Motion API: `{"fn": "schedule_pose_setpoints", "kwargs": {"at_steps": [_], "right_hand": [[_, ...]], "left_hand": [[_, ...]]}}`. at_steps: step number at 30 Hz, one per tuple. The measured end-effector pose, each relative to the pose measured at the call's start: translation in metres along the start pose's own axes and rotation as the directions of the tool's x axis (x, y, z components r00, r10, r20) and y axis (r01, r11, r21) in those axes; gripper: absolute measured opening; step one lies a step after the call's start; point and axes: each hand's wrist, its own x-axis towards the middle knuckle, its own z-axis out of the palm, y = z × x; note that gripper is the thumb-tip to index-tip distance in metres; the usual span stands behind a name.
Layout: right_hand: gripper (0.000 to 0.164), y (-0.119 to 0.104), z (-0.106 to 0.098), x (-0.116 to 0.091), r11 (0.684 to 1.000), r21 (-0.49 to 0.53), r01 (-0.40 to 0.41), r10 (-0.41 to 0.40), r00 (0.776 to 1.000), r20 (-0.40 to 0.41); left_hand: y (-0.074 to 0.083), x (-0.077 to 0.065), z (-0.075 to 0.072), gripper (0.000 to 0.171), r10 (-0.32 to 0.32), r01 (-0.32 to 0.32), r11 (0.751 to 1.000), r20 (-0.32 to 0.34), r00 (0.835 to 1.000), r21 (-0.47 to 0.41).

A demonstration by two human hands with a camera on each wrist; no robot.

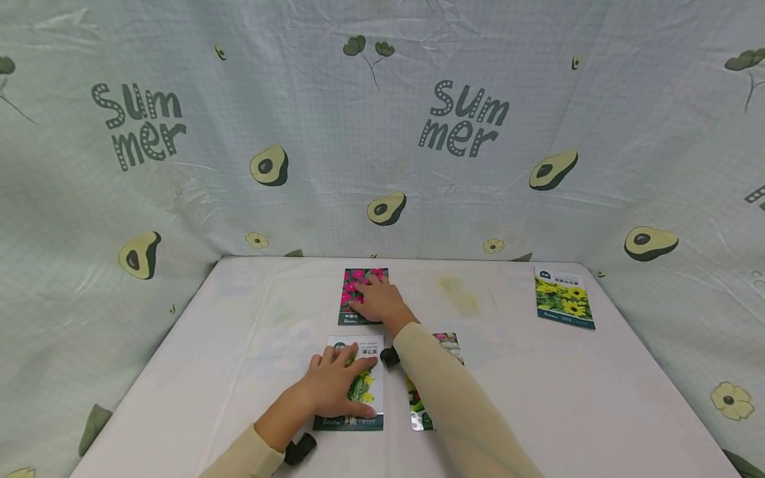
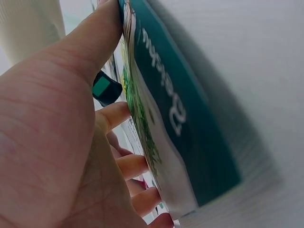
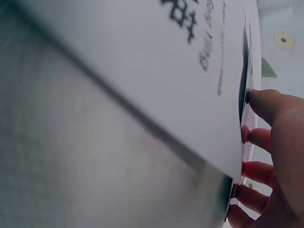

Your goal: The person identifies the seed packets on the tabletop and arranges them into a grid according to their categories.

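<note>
My left hand [image 1: 335, 384] rests with spread fingers on a seed packet [image 1: 374, 392] showing yellow flowers and a dark green bottom band. In the left wrist view, the fingertips touch the face of this packet [image 2: 164, 95]. Farther back, my right hand [image 1: 380, 300] lies over a seed packet with pink flowers [image 1: 351, 292]. Its fingertips press on that packet in the right wrist view, fingers apart. Beneath the right forearm, another seed packet [image 1: 420, 415] with white, red and green pictures is partly hidden by the sleeve.
At the back right of the white table [image 1: 508, 392] lies a packet with yellow flowers [image 1: 564, 299]. A black wrist device [image 1: 301, 449] sits at the left wrist, another [image 1: 390, 357] at the right. A curtain printed with avocados [image 1: 335, 133] stands behind.
</note>
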Motion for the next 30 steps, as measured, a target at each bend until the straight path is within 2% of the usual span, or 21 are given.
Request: {"fn": "schedule_pose_setpoints", "kwargs": {"at_steps": [5,11,30], "right_hand": [[0.062,-0.0007,0.0028,0.0033,1.0,0.005,0.008,-0.008,1.0,0.001],[0.062,-0.001,0.0038,0.0056,1.0,0.005,0.02,-0.02,1.0,0.003],[0.062,-0.0075,0.0001,0.0021,0.999,-0.015,0.032,-0.032,0.999,-0.008]], "left_hand": [[-0.0051,0.0044,0.0066,0.091,0.007,-0.007,1.0,-0.007,1.0,0.001],[-0.0001,0.0006,0.0008,0.092,-0.002,0.002,1.0,0.007,1.0,0.005],[0.0016,-0.0022,-0.0018,0.092,0.004,-0.004,1.0,0.004,1.0,0.009]]}}
